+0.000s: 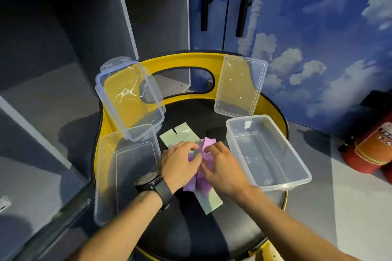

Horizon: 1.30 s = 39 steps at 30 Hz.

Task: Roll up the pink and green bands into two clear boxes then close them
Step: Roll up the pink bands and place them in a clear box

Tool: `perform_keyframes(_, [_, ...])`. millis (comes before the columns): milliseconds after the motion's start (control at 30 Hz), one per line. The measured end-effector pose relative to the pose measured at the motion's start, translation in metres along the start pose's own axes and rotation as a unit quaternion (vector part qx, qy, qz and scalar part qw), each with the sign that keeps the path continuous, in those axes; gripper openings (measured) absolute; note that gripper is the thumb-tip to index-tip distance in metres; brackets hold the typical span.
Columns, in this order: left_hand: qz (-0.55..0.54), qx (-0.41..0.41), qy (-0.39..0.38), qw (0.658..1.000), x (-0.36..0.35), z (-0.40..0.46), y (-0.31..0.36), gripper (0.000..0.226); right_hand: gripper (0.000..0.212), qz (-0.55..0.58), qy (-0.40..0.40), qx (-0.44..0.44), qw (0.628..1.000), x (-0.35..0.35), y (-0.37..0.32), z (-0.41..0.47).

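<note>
Black chair seat [197, 229] holds everything; both my hands, left hand [180, 163] and right hand [222, 167], pinch the pink band [203, 178], lying across the long green band [209, 199].

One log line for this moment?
hands: left, right both gripping pink band | green band flat underneath | boxes: both open

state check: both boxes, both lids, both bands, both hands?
left box: open, empty
right box: open, empty
left lid: off, propped on the left box
right lid: off, leaning on the chair back
pink band: bunched, in both hands
green band: flat, unrolled
left hand: grips pink band
right hand: grips pink band
</note>
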<state>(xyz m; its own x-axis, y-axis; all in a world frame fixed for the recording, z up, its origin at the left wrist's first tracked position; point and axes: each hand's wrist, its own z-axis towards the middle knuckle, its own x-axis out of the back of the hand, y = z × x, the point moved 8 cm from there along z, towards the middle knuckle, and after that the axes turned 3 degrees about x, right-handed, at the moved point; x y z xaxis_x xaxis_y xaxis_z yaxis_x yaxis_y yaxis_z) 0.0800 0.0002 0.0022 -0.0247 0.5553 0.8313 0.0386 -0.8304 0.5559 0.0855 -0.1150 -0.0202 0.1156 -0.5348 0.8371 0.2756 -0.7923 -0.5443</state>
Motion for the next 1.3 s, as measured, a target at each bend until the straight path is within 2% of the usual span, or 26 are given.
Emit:
perform_keyframes(67, [0.085, 0.0, -0.025, 0.996, -0.009, 0.003, -0.002, 0.029, 0.038, -0.016, -0.004, 0.0, 1.0, -0.009, 0.006, 0.003])
perform_keyframes(167, [0.131, 0.001, -0.067, 0.989, -0.026, 0.007, -0.009, 0.028, 0.039, -0.033, -0.035, -0.012, 0.999, -0.024, 0.014, 0.004])
perform_keyframes(233, [0.129, 0.01, -0.096, 0.987, -0.035, 0.01, -0.015, 0.029, 0.038, -0.027, -0.04, -0.018, 0.999, -0.027, 0.017, 0.005])
perform_keyframes(367, [0.105, 0.012, -0.081, 0.991, -0.041, 0.03, -0.013, 0.026, 0.03, -0.018, -0.031, -0.009, 0.999, -0.028, 0.019, 0.007])
perform_keyframes(500, [0.032, 0.066, -0.13, 0.989, -0.063, 0.053, -0.015, 0.027, 0.026, 0.013, -0.028, -0.004, 0.999, -0.035, 0.025, 0.009])
perform_keyframes(633, [-0.003, 0.1, -0.13, 0.986, -0.074, 0.066, -0.019, 0.028, 0.02, 0.081, -0.011, -0.039, 0.996, -0.029, 0.035, 0.012])
perform_keyframes(733, [-0.04, 0.111, -0.139, 0.983, -0.075, 0.066, -0.021, 0.018, 0.028, 0.169, 0.05, -0.114, 0.978, -0.019, 0.048, 0.014])
perform_keyframes(800, [-0.082, 0.121, -0.14, 0.979, -0.073, 0.065, -0.024, 0.016, 0.017, 0.177, 0.104, -0.14, 0.969, -0.015, 0.055, 0.018])
perform_keyframes(833, [-0.091, 0.122, -0.14, 0.978, -0.072, 0.064, -0.026, 0.016, 0.018, 0.175, 0.108, -0.154, 0.966, -0.016, 0.057, 0.021])
perform_keyframes(900, [-0.088, 0.111, -0.138, 0.98, -0.067, 0.063, -0.027, 0.012, 0.035, 0.215, 0.069, -0.203, 0.953, -0.027, 0.063, 0.03])
perform_keyframes(1000, [-0.092, 0.085, -0.14, 0.982, -0.057, 0.058, -0.025, 0.021, 0.037, 0.339, 0.011, -0.301, 0.891, -0.041, 0.074, 0.04])
perform_keyframes(1067, [-0.097, 0.072, -0.152, 0.981, -0.053, 0.053, -0.023, 0.027, 0.027, 0.419, 0.019, -0.339, 0.842, -0.041, 0.079, 0.041])
perform_keyframes(1100, [-0.105, 0.069, -0.161, 0.979, -0.052, 0.051, -0.023, 0.031, 0.021, 0.441, 0.029, -0.342, 0.829, -0.04, 0.08, 0.041])
perform_keyframes(1200, [-0.125, 0.08, -0.195, 0.97, -0.052, 0.047, -0.027, 0.035, 0.012, 0.448, 0.062, -0.312, 0.836, -0.03, 0.078, 0.044])
perform_keyframes(1300, [-0.179, 0.12, -0.145, 0.966, -0.04, 0.053, -0.033, 0.037, 0.012, 0.471, 0.11, -0.251, 0.838, -0.015, 0.066, 0.047])
